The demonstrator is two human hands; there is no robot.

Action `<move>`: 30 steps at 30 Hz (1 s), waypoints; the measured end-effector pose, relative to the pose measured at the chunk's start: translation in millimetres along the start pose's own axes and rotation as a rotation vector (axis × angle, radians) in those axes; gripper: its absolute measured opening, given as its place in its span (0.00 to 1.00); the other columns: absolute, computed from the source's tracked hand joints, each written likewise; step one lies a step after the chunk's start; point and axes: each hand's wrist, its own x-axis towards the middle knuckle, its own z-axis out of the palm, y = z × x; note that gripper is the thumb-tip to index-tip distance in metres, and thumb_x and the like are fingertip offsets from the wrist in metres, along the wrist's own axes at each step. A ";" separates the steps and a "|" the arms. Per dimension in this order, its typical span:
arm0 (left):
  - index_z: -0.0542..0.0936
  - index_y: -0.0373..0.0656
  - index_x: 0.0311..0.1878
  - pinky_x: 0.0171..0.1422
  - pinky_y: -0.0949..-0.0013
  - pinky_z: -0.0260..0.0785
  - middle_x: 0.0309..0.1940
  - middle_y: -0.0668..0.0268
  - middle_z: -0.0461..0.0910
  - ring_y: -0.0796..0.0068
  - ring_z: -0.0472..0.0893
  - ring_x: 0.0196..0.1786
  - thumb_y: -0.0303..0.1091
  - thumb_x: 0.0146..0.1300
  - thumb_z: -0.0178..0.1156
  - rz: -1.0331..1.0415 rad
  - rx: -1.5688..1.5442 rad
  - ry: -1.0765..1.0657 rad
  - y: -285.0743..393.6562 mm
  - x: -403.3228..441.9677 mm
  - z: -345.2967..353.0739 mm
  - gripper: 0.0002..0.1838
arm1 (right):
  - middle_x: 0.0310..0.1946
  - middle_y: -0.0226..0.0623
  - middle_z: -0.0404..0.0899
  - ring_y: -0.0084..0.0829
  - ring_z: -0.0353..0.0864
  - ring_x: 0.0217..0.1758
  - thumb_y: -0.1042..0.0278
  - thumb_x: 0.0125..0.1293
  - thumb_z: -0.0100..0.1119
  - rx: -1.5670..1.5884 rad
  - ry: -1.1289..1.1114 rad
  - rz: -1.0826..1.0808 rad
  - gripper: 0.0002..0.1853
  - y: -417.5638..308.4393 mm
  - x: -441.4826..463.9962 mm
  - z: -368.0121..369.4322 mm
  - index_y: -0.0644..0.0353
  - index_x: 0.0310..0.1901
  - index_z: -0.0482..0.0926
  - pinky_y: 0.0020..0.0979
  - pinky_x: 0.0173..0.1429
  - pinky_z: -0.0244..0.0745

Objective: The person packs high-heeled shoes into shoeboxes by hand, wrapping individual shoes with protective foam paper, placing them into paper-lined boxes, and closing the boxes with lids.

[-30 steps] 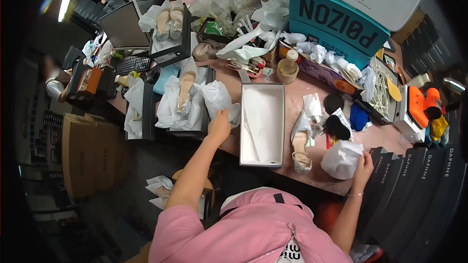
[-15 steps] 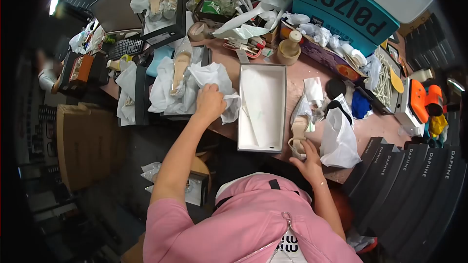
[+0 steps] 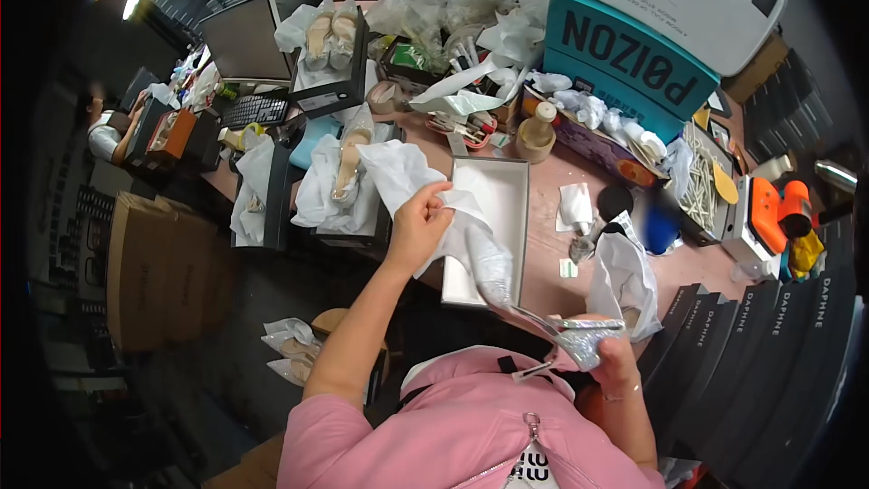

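My right hand [image 3: 619, 369] grips a glittery silver shoe [image 3: 584, 340] by its heel end, close in front of my body. The shoe's front part points up and left, over the near edge of an open shoebox [image 3: 525, 208] with a white inside. My left hand [image 3: 422, 228] is closed on a sheet of white tissue paper [image 3: 400, 170], which hangs over the box and meets the shoe's front. Another shoe [image 3: 350, 163] lies on white paper in a box left of my left hand.
Two pale shoes [image 3: 330, 36] sit in a dark box at the back left. A teal box [image 3: 625, 54] stands at the back right. Dark shoeboxes [image 3: 724, 344] are stacked at the right. More shoes [image 3: 294, 349] are low at the left. A person [image 3: 109, 131] is at the far left.
My right hand has lifted the shoe off the table and brought it toward my body. My left hand has pulled the tissue paper right, over the open box.
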 end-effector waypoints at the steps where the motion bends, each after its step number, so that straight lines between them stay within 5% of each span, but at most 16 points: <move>1: 0.80 0.37 0.38 0.35 0.80 0.65 0.33 0.69 0.76 0.86 0.70 0.29 0.22 0.60 0.58 0.134 0.120 0.020 19.0 -14.0 5.9 0.04 | 0.49 0.51 0.78 0.36 0.82 0.46 0.52 0.54 0.65 0.052 0.001 0.001 0.33 2.8 11.3 8.4 0.74 0.52 0.75 0.33 0.53 0.76; 5: 0.81 0.36 0.46 0.33 0.82 0.62 0.32 0.72 0.77 0.88 0.69 0.30 0.23 0.63 0.56 0.252 0.142 0.080 45.3 -54.3 21.7 0.10 | 0.43 0.48 0.79 0.45 0.84 0.39 0.48 0.61 0.59 0.146 0.102 0.076 0.34 28.2 49.4 3.8 0.67 0.61 0.66 0.37 0.33 0.84; 8: 0.80 0.36 0.46 0.32 0.83 0.60 0.27 0.77 0.73 0.90 0.66 0.28 0.25 0.65 0.56 0.045 -0.014 0.073 38.5 -48.0 11.5 0.09 | 0.43 0.46 0.80 0.48 0.84 0.38 0.43 0.65 0.53 0.375 0.184 0.068 0.32 37.7 54.5 -13.4 0.58 0.63 0.65 0.33 0.30 0.85; 11: 0.80 0.35 0.47 0.32 0.83 0.61 0.27 0.77 0.74 0.90 0.67 0.28 0.26 0.66 0.56 0.077 0.101 -0.035 57.2 -46.9 22.2 0.09 | 0.44 0.45 0.80 0.46 0.83 0.37 0.40 0.65 0.50 0.685 0.007 0.057 0.32 34.2 50.3 -21.4 0.56 0.63 0.66 0.32 0.29 0.84; 19: 0.80 0.33 0.43 0.32 0.81 0.63 0.27 0.75 0.76 0.89 0.69 0.29 0.28 0.66 0.58 0.139 -0.078 -0.092 67.8 -40.5 62.9 0.08 | 0.46 0.42 0.80 0.41 0.82 0.34 0.38 0.66 0.47 0.895 -0.015 0.050 0.31 33.5 40.2 -21.5 0.52 0.62 0.70 0.30 0.33 0.81; 21: 0.80 0.33 0.43 0.30 0.80 0.63 0.28 0.75 0.77 0.90 0.69 0.29 0.28 0.66 0.59 0.143 -0.084 -0.130 83.1 -54.4 64.5 0.08 | 0.48 0.44 0.79 0.42 0.82 0.36 0.40 0.66 0.50 0.709 0.031 0.028 0.30 25.2 39.6 -9.4 0.53 0.61 0.70 0.34 0.36 0.83; 23: 0.81 0.36 0.44 0.27 0.76 0.62 0.25 0.69 0.76 0.82 0.71 0.24 0.25 0.60 0.61 0.371 0.038 -0.106 86.7 -67.0 68.1 0.09 | 0.51 0.45 0.77 0.44 0.81 0.44 0.44 0.65 0.54 0.676 0.317 -0.020 0.30 18.0 40.3 17.3 0.56 0.61 0.68 0.39 0.43 0.83; 26: 0.81 0.39 0.44 0.26 0.70 0.65 0.23 0.61 0.73 0.69 0.73 0.21 0.22 0.54 0.62 0.588 0.163 -0.068 99.3 -77.6 80.5 0.13 | 0.55 0.41 0.74 0.38 0.74 0.58 0.51 0.66 0.56 0.518 0.380 -0.259 0.26 33.3 47.1 55.4 0.58 0.60 0.69 0.36 0.62 0.73; 27: 0.81 0.39 0.45 0.26 0.69 0.65 0.23 0.61 0.73 0.68 0.73 0.21 0.22 0.54 0.62 0.634 0.167 -0.056 96.6 -78.9 86.5 0.13 | 0.54 0.40 0.73 0.34 0.78 0.52 0.60 0.66 0.56 0.410 0.368 -0.371 0.23 38.1 49.7 67.3 0.61 0.59 0.67 0.35 0.52 0.78; 30: 0.81 0.40 0.45 0.25 0.68 0.65 0.21 0.63 0.71 0.67 0.73 0.21 0.23 0.54 0.63 0.733 0.194 -0.063 92.5 -85.0 96.0 0.14 | 0.50 0.35 0.76 0.30 0.76 0.54 0.63 0.66 0.54 -0.091 0.348 -0.192 0.19 48.6 51.6 45.3 0.62 0.56 0.71 0.36 0.56 0.73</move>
